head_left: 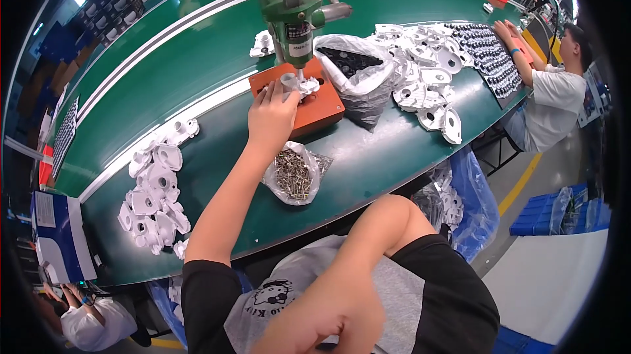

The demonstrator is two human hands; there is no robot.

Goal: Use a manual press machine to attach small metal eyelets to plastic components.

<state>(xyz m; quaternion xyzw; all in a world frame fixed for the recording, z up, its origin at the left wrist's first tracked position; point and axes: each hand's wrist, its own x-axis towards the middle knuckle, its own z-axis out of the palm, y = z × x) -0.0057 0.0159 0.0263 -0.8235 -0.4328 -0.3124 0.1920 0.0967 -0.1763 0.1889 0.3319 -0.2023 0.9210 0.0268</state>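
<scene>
My left hand (273,110) reaches forward over an orange block (315,116), its fingers closed around a white plastic part (289,81) with a round tube end. Directly above that part is the green drill-press-like machine (297,32), its thin spindle pointing down at the part. My right hand (322,321) is drawn back close to my body at the lower edge, elbow bent outward. Its fingers are curled and partly cut off, so whatever they may hold is hidden. Beside my left forearm sits a clear bag of small metal screws (292,177).
White plastic parts (158,190) lie piled at left, and more housings (427,71) at right. A bag of black parts (355,68) stands beside the block. A co-worker (552,91) sits at right by a tray of black pieces (486,55). Blue bags (470,203) hang below the bench edge.
</scene>
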